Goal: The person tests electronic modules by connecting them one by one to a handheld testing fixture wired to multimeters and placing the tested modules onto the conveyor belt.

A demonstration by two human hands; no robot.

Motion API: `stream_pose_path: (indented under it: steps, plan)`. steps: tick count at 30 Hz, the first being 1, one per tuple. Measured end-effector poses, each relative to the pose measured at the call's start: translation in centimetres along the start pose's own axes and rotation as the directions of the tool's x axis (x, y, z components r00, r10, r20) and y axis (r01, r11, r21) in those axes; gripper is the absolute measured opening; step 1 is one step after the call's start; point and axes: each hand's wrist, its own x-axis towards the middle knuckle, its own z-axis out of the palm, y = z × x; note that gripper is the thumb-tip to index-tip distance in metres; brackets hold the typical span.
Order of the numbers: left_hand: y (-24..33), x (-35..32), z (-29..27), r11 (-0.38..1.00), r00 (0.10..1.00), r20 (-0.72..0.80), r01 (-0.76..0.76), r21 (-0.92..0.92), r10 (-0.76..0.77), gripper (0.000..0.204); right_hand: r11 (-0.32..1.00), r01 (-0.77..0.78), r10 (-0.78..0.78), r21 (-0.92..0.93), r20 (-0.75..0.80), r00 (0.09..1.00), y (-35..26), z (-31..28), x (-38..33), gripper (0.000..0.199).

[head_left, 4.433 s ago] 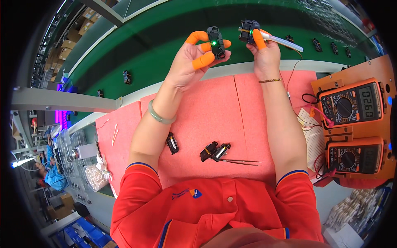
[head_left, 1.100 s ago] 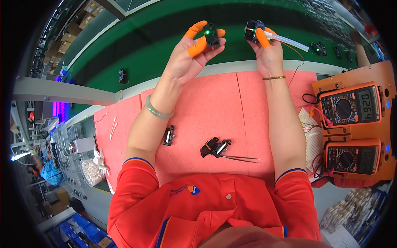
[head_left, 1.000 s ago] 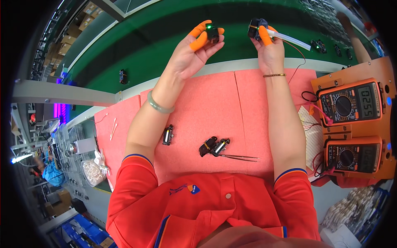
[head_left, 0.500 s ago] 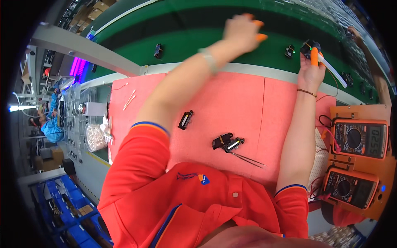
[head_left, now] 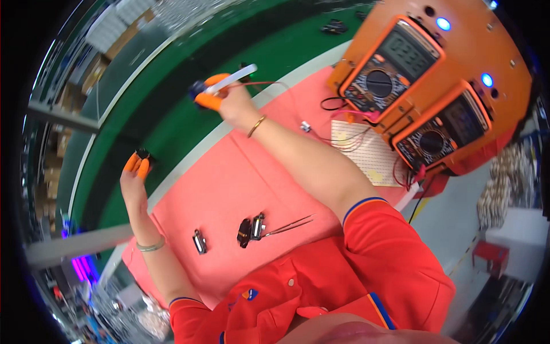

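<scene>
My left hand [head_left: 135, 179], in orange finger cots, is over the green belt, its fingertips closed round a small black module [head_left: 142, 153]. My right hand [head_left: 234, 103] is also above the belt, further right. Its orange-capped fingers grip a dark module [head_left: 197, 90] together with a slim white stick [head_left: 231, 79]. A thin red wire [head_left: 266, 83] runs from near that hand toward the meters. On the pink mat [head_left: 229, 189] lie a small black part with a pale strip [head_left: 199, 242], a second such part [head_left: 258, 227], a black block [head_left: 244, 233] and metal tweezers [head_left: 289, 225].
An orange stand [head_left: 458, 34] at the right carries two multimeters, an upper one [head_left: 389, 66] and a lower one [head_left: 444, 129]. Beside them lies a lined sheet [head_left: 366, 150]. Another black module [head_left: 334, 26] sits farther along the green belt [head_left: 286, 43]. A grey metal post [head_left: 80, 243] stands at left.
The view has swung round to the right, bringing the meters higher. My left hand, empty over the belt before, now has a black module in its fingertips. My right hand still holds its module and stick.
</scene>
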Motion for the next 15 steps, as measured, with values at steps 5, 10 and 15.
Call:
stream_pose_path:
  steps: [5,10,15]
  plan:
    - [3.1,1.5,9.0,0.917,0.968,0.247,0.050,-0.395,0.054,0.025,0.996,0.005,-0.002,-0.087,0.034,0.999,0.3,0.5,-0.7,0.029]
    - [1.5,1.3,10.6,0.854,0.928,0.368,0.148,-0.499,0.054,0.024,0.978,-0.018,0.033,-0.206,0.071,0.997,-0.1,0.7,-1.2,0.026]
    - [0.8,1.4,9.8,0.820,0.930,0.364,0.168,-0.548,0.053,0.024,0.975,-0.110,0.141,-0.193,0.155,0.978,0.0,0.6,-0.8,0.019]
